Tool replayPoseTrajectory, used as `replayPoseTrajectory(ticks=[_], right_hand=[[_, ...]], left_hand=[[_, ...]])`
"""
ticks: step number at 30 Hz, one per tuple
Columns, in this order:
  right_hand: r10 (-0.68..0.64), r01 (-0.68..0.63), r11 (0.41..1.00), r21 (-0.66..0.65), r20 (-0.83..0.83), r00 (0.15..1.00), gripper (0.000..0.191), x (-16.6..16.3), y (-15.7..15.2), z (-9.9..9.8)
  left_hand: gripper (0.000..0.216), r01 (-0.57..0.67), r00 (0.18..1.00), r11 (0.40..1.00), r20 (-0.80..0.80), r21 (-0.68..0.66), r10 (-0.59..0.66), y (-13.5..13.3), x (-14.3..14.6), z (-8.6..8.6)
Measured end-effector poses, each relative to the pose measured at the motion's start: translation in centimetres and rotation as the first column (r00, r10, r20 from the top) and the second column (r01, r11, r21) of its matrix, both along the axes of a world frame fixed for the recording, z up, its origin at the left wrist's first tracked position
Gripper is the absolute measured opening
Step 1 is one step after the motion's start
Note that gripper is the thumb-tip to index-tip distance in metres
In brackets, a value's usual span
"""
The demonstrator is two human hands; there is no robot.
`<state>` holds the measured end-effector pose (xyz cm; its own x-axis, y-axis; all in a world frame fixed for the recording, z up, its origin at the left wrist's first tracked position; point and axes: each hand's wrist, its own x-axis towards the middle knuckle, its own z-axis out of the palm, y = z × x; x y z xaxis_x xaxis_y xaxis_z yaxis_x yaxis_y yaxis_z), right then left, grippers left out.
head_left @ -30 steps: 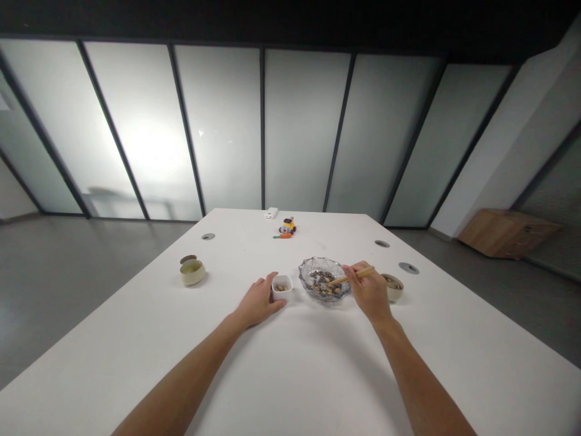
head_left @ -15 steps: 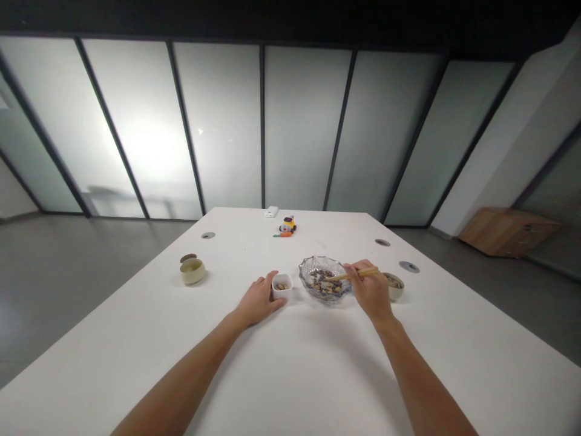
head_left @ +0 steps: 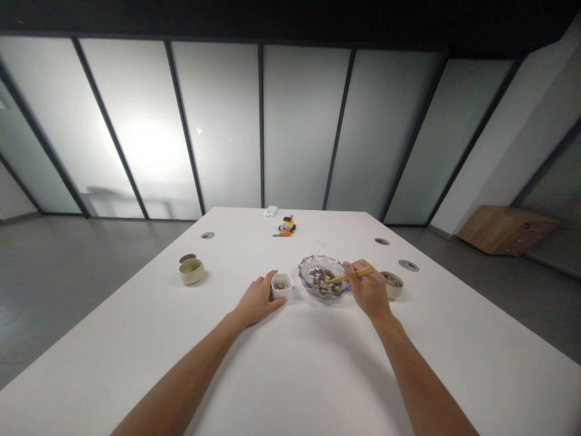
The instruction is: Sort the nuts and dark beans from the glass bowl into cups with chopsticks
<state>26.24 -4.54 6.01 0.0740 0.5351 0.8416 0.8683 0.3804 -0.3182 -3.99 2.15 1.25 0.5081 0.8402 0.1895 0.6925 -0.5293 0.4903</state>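
My left hand (head_left: 258, 301) grips the side of a small white square bowl (head_left: 282, 293) that stands on the table. A few brownish pieces, perhaps nuts, lie in it. To the right stands a clear scalloped glass bowl (head_left: 305, 284) holding a mix of dark seeds and paler pieces (head_left: 324, 281). My right hand (head_left: 367, 289) is closed around a pair of wooden chopsticks (head_left: 338, 279); their tips reach into the mix. Whether the tips pinch a piece is too small to tell.
A pale round bowl (head_left: 396, 290) with contents stands behind my right hand. Left are a greenish bowl (head_left: 192, 276) and a dark round lid (head_left: 187, 258). Farther back lie a toy car (head_left: 287, 224), a toy carrot (head_left: 284, 234) and a white case (head_left: 271, 211). Round grommets (head_left: 409, 265) sit in the white table (head_left: 281, 375).
The chopstick tips have shifted slightly within the glass bowl. My left hand stays on the small white bowl, and the other things stand where they were.
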Motion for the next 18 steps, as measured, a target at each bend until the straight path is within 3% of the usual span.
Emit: replayPoseTrajectory(ticks=[7,18], right_hand=[[-0.038,0.038,0.999,0.0,-0.015,0.999,0.052,0.24,0.08,-0.22],[0.013,-0.014,0.997,-0.073,-0.016,1.0,0.054,-0.07,-0.14,0.19]], left_hand=[[0.078,0.002,1.0,1.0,-0.004,0.002,-0.002,0.03,0.11,-0.04],[0.077,0.001,1.0,1.0,0.006,0.006,-0.001,0.0,0.07,-0.01]])
